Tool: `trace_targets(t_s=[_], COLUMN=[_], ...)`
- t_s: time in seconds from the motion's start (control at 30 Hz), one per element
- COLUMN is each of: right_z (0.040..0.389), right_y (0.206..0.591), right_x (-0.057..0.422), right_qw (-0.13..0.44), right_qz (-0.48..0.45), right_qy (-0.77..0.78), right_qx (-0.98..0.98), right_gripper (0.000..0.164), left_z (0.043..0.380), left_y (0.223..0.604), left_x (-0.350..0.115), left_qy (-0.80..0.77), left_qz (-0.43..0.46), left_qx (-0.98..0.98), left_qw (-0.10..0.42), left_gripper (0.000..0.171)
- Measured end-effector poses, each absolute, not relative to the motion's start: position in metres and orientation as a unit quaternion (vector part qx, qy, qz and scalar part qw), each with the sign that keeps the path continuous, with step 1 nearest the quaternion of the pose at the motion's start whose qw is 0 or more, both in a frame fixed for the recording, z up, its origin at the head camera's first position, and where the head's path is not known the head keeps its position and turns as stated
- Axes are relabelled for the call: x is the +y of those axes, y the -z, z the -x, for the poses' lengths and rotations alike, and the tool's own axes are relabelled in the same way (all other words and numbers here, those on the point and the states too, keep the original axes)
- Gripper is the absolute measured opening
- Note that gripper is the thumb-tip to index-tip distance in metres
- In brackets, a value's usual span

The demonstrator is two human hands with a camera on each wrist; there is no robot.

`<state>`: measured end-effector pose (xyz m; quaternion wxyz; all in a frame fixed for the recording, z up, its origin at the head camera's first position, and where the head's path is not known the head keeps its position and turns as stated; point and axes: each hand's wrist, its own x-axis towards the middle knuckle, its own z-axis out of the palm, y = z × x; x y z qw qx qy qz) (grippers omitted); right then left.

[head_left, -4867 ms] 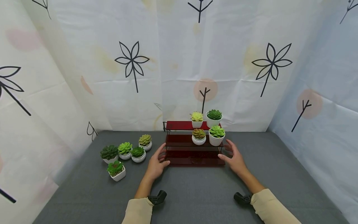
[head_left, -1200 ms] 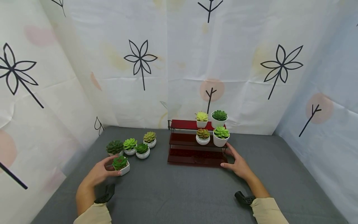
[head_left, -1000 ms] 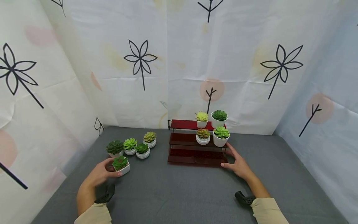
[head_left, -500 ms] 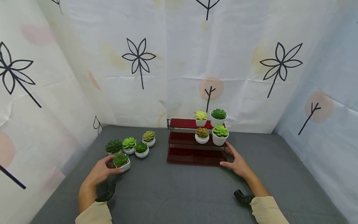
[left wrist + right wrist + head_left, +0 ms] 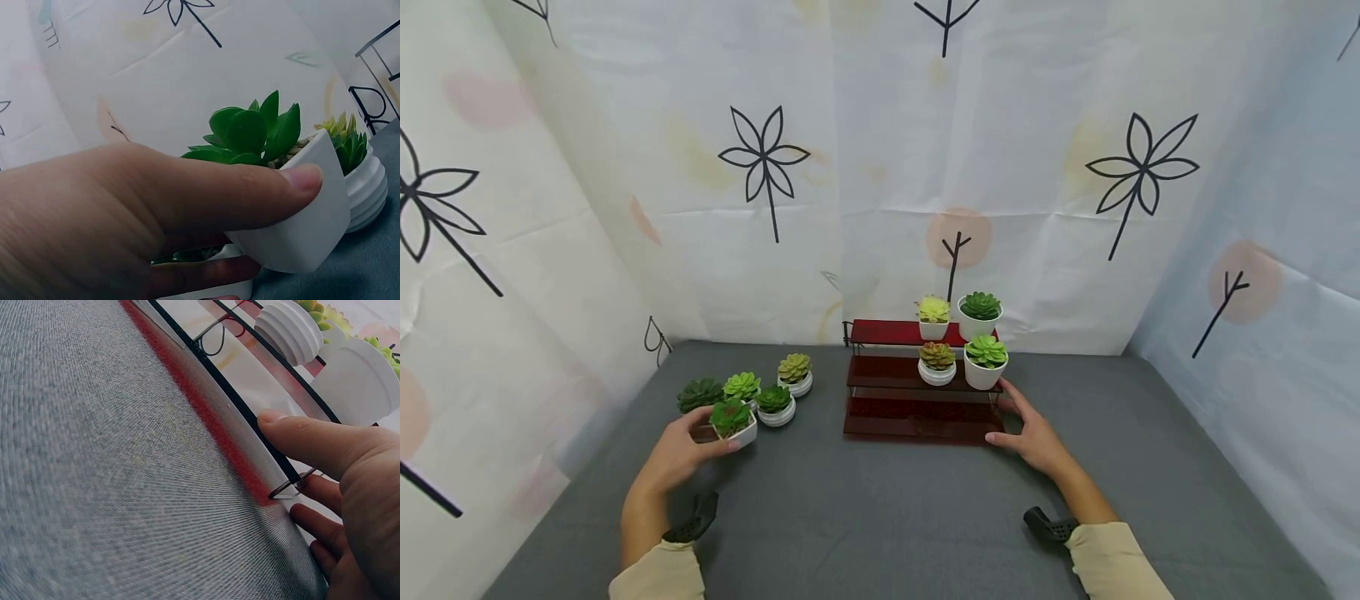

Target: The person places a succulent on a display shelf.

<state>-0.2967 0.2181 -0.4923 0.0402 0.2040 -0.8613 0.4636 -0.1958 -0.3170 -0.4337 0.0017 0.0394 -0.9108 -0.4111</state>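
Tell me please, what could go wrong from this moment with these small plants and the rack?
The left hand pinches the square white pot at its flat sides, so it might slip or tilt. The nearest ribbed pot stands close to it and could be knocked. The right hand grips one end of the dark red rack; a jolt there might topple the bright green plant standing near that same end.
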Motion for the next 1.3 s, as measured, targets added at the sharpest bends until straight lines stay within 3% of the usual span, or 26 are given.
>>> trace_targets(t_s=[0.53, 0.77, 1.03, 1.3], right_z=[0.297, 0.296, 0.296, 0.293], right_y=[0.494, 0.495, 0.493, 0.489], right_x=[0.215, 0.215, 0.217, 0.216], right_qw=[0.05, 0.047, 0.051, 0.049], right_qz=[-0.209, -0.201, -0.204, -0.203], right_qy=[-0.461, -0.47, -0.469, -0.465], right_qx=[-0.861, -0.858, -0.858, -0.86], right_gripper=[0.092, 0.091, 0.092, 0.09], left_z=[0.21, 0.235, 0.26, 0.281], left_y=[0.419, 0.419, 0.423, 0.417], left_x=[-0.29, -0.264, -0.236, -0.213], left_qy=[0.466, 0.475, 0.503, 0.521], left_qz=[-0.014, 0.018, 0.045, 0.043], left_qx=[-0.879, -0.876, -0.856, -0.846], left_qw=[0.098, 0.089, 0.111, 0.103], left_gripper=[0.077, 0.083, 0.072, 0.072])
